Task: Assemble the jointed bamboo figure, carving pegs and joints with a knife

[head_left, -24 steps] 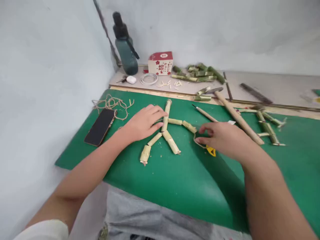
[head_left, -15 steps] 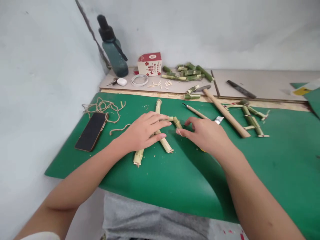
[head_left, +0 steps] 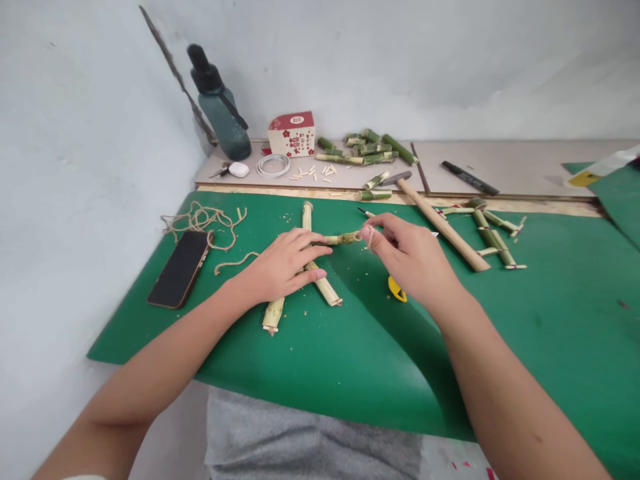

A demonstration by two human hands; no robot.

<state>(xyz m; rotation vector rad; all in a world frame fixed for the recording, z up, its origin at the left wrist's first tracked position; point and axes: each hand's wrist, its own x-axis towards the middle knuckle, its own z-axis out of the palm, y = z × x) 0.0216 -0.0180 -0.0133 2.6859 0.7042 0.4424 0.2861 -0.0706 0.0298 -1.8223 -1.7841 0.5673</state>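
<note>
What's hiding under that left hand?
Bamboo tubes poke out from under the left hand, and a piece of twine disappears behind it. The parts in the middle are covered, so whether they join there can't be seen.

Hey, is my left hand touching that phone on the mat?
Apart. The head view shows bare green mat plainly between the phone and the left hand, which lies over the bamboo pieces.

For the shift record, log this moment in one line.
left hand: open over bamboo pieces; right hand: pinching cord; phone: on green mat; hammer: beyond right hand
</note>
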